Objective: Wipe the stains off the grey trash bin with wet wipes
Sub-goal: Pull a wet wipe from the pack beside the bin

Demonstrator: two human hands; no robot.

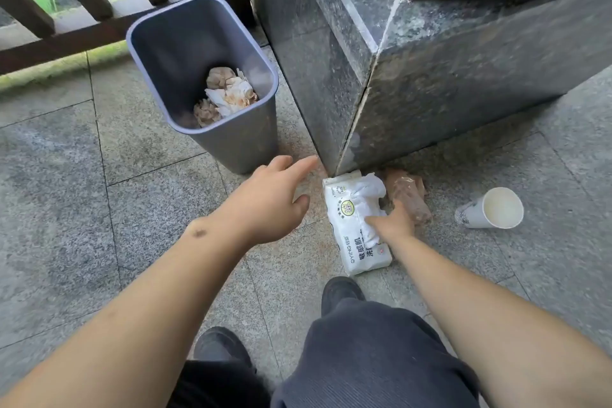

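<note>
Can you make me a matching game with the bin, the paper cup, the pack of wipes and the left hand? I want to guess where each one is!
Things:
1. trash bin
2. paper cup
3. pack of wipes
4. left hand

Places or states:
A. lying on its side on the floor, far right
B. under the right hand, by the stone corner
C. standing upright with crumpled wipes inside
D. open, reaching forward, holding nothing

Pairs: 1-C, 2-A, 3-B, 4-D
</note>
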